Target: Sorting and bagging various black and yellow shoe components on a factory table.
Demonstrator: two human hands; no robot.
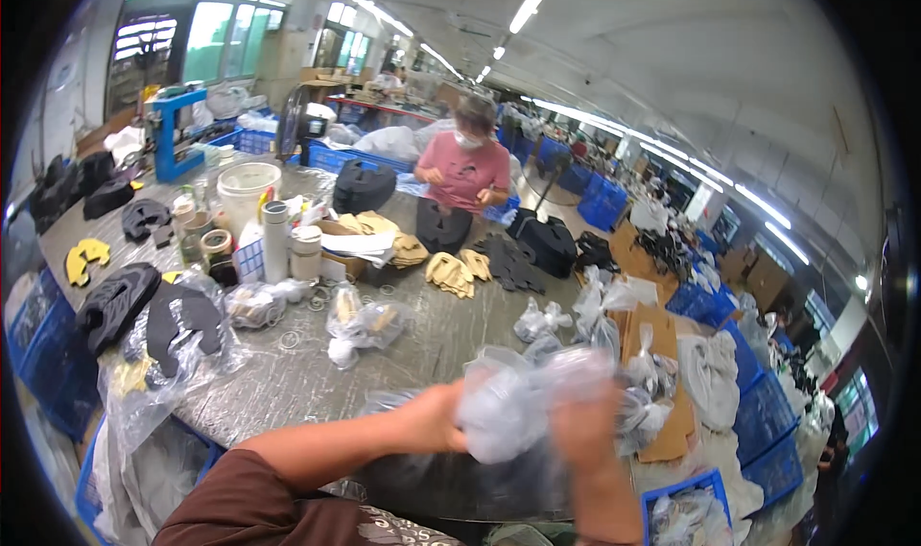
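In the head view, the left hand [439, 417] has its fingers closed on a translucent plastic bag [504, 414], held above the near side of the desk [288, 388]. The right hand [587, 429] is blurred at the bag's right side; I cannot tell how its fingers stand. Farther off lie beige cut pieces [449, 274]; a white bucket [248, 201] stands far left.

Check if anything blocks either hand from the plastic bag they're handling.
Nothing visible does: the left hand meets the plastic bag at its left side. The right hand is blurred, so its exact contact is unclear.
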